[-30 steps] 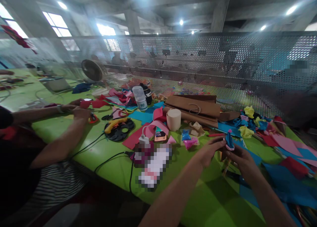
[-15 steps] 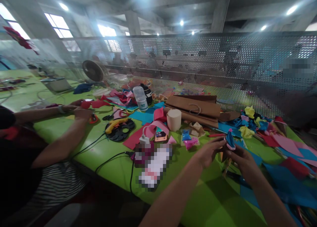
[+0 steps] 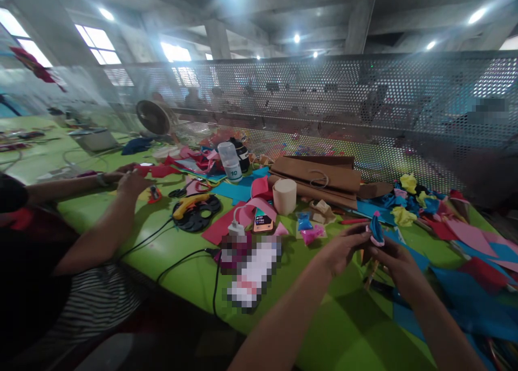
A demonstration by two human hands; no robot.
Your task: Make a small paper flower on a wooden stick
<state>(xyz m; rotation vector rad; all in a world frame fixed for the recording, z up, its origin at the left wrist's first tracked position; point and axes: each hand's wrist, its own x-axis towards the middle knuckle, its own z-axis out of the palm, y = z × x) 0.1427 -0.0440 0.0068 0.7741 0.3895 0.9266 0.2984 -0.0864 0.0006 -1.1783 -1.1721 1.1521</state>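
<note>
Between my two hands is a small blue cone-shaped hat (image 3: 377, 233) with a pink tip and a pale pink rim. My left hand (image 3: 345, 247) is closed on its left side, the fingertips at the rim. From the right, my right hand (image 3: 392, 259) pinches the lower edge. A brown pointed piece and a thin stick-like part show below the hat, partly hidden by my fingers. Blue sheets (image 3: 465, 295) lie to the right of my right hand. Left of my left hand sits a bag of blue and pink pieces (image 3: 309, 228).
A roll of cream material (image 3: 285, 196), brown sheets (image 3: 311, 179) and a clear bottle (image 3: 230, 162) stand or lie further back. Crumpled yellow paper (image 3: 403, 216) is at the right. A phone (image 3: 263, 221), a charger and cables lie mid-table. A co-worker's hands (image 3: 133, 178) hold red material at left.
My hands and the blue hat stay almost still. At the left, the co-worker's nearer hand has shifted up and left, away from the orange tool on the table.
</note>
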